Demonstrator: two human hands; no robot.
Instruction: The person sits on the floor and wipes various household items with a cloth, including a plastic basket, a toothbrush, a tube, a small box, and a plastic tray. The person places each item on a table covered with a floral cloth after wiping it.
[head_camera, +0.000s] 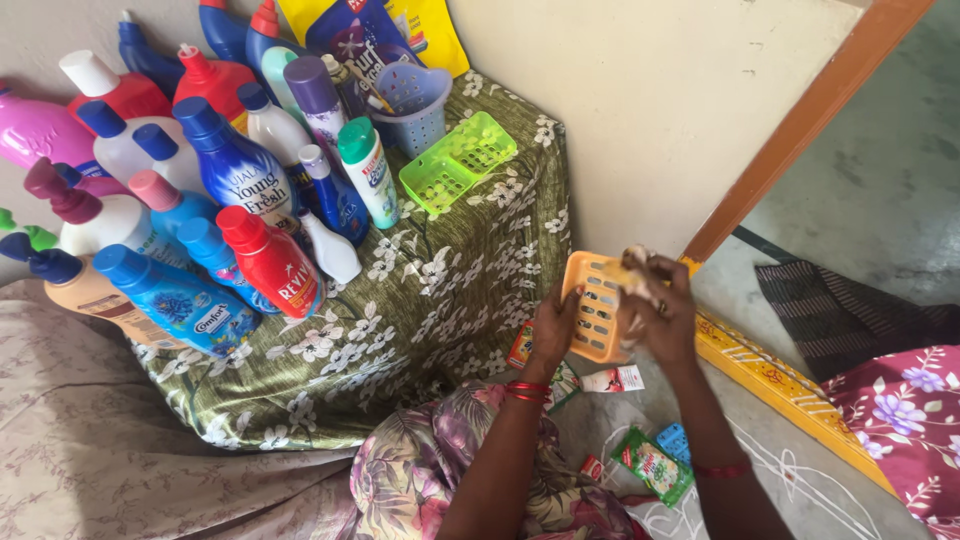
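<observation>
Floral purple fabric (430, 480) drapes the lap closest in, with small sachets (650, 462) scattered on the grey concrete floor (870, 180). Surface is covered in an olive flowered cloth (420, 310), crowded with plastic detergent bottles (235, 165) and a lime-green slotted tray (457, 162). Both hands are clamped on an orange plastic slotted soap tray (597, 305), held upright over the floor: left hand (553, 328) on its edge, right hand (660, 310) also pinching something pale against it.
</observation>
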